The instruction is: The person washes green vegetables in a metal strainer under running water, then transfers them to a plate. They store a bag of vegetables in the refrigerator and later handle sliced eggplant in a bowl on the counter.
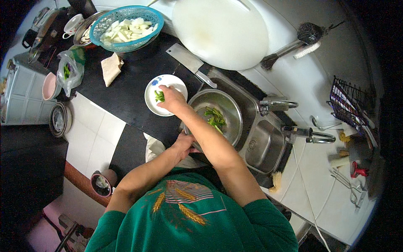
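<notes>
My right hand (171, 99) reaches over a white plate (151, 105) with a blue flower pattern; its fingers touch cut green vegetable pieces (159, 95), and whether they pinch any is hard to tell. At the near left rim of a stainless steel bowl (233, 104), my left hand (185, 144) grips the edge. The bowl stands partly over the larger sink basin, and more cut green stalks (216, 118) lie inside it. Beyond the plate, a cleaver (189, 60) rests on the black counter (132, 88), its handle pointing toward the sink.
A blue basket (127, 47) of pale cut vegetables and a folded cloth (110, 68) are at the back left. A plastic bag (70, 71) lies farther left. A round white board (220, 34) leans behind the cleaver. Two taps (274, 104) stand beside the sink basins (266, 145).
</notes>
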### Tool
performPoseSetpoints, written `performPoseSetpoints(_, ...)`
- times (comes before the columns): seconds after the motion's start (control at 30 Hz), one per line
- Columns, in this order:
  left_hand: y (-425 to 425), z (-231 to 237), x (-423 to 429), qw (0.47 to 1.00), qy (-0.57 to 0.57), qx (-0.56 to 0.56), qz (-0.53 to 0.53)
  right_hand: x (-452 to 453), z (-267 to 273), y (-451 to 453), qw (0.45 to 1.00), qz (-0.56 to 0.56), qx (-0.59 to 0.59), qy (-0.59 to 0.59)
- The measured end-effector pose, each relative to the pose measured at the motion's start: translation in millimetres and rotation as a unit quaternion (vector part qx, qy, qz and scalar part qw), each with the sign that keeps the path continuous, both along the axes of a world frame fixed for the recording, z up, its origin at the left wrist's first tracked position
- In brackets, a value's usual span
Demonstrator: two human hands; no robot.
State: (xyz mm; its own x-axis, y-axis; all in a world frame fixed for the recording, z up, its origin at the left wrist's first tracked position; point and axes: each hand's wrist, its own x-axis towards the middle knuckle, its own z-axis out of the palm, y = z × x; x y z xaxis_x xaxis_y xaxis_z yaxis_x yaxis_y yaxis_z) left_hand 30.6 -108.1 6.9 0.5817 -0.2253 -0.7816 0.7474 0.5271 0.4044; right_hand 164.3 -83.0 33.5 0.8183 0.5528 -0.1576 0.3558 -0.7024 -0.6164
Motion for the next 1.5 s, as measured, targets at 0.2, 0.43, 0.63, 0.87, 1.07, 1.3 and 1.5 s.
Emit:
performPoseSetpoints(0.2, 0, 16, 0, 0.998, -0.027, 0.014, 0.048, -3, 54, -81, 0.996, -0.043, 0.08, -0.005)
performPoseSetpoints(0.43, -14, 36, 7, 0.996, -0.068, -0.002, 0.057, 7, 32, -209, 0.958, -0.208, -0.198, -0.028)
performPoseSetpoints(0.63, -31, 42, 5, 0.994, -0.092, 0.026, 0.058, 3, 21, -190, 0.977, -0.141, -0.091, -0.131)
performPoseSetpoints(0.87, -27, 48, 12, 0.986, -0.117, 0.042, 0.111, -34, 40, -221, 0.995, -0.026, -0.085, -0.049)
performPoseSetpoints(1.07, -28, 52, 13, 0.983, -0.126, 0.037, 0.129, -11, 35, -241, 0.977, -0.109, -0.067, -0.171)
performPoseSetpoints(1.3, -26, 46, 8, 0.981, -0.126, 0.047, 0.142, -17, 34, -213, 0.963, -0.124, -0.205, -0.124)
performPoseSetpoints(1.5, -27, 52, 9, 0.98, -0.105, 0.046, 0.163, -50, 30, -184, 0.961, -0.151, -0.211, -0.096)
